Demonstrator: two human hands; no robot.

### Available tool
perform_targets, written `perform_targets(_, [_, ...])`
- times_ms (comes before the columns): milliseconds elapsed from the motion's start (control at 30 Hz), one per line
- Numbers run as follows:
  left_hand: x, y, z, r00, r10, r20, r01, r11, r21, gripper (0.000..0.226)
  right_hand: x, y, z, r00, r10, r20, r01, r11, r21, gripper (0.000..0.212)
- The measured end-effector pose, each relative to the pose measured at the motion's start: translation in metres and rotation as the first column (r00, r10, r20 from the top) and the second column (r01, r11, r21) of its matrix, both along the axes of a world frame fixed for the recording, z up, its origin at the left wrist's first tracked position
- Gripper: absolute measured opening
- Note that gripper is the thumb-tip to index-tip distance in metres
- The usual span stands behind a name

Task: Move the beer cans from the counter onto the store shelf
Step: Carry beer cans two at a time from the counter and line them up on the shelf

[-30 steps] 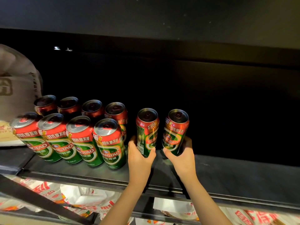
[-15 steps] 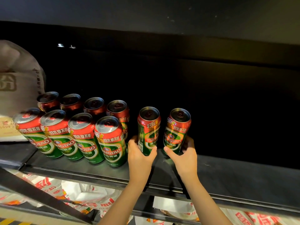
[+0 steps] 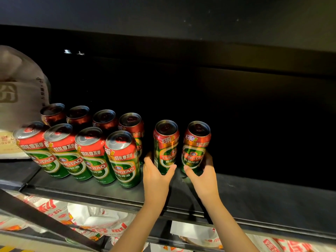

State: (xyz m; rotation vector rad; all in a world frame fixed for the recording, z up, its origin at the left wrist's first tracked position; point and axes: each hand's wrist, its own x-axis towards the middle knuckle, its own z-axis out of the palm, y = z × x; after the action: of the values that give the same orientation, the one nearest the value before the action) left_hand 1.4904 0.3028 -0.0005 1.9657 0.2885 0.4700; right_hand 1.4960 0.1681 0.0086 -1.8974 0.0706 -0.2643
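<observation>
Two red and green beer cans stand upright on the dark shelf [image 3: 254,195]. My left hand [image 3: 156,177] grips the lower part of the left can [image 3: 166,146], thumb on its right side. My right hand [image 3: 203,175] grips the base of the right can [image 3: 195,148], thumb in front and fingers behind. To the left, several matching cans stand in two rows: a front row [image 3: 91,153] and a back row [image 3: 103,119]. The left can stands a small gap away from the back row's last can [image 3: 131,124].
A grey-white sack [image 3: 20,91] lies at the shelf's far left. The shelf's right part is dark and deep. Below the shelf edge lie white and red printed bags [image 3: 91,220]. A dark bar [image 3: 36,215] crosses the lower left corner.
Both cans have straightened from a slight tilt to upright and stand on the shelf. My hands keep their grip near the can bases; the right thumb has moved forward.
</observation>
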Motion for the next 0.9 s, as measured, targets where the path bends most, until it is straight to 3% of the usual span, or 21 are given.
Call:
perform_targets(167, [-0.0015,0.0008,-0.0005,0.999,-0.046,0.027,0.047,0.999,-0.029,0.061,0.0002,-0.0007,0.0010,1.000,-0.018,-0.021,0.018,1.000,0.010,0.060])
perform_targets(400, [-0.0030,-0.0015,0.0038,0.994,-0.099,0.035,0.099,0.995,-0.003,0.032,-0.0003,-0.0008,-0.0009,0.999,-0.029,-0.025,0.029,1.000,-0.002,0.061])
perform_targets(633, [-0.0004,-0.0011,0.0043,0.999,-0.026,0.028,0.022,0.987,0.161,0.048,-0.0008,-0.0011,0.0002,0.999,-0.019,-0.030,0.019,1.000,0.014,0.061])
perform_targets(800, [-0.0024,0.0006,0.0035,1.000,-0.018,0.011,0.017,0.998,0.059,0.064,-0.0005,-0.0014,0.0008,0.999,-0.016,-0.033,0.016,1.000,0.006,0.060])
perform_targets(900, [-0.0042,-0.0011,0.0051,0.999,-0.037,0.006,0.037,0.999,-0.007,0.060,-0.0011,-0.0016,0.0016,0.999,-0.023,-0.037,0.023,1.000,0.000,0.060])
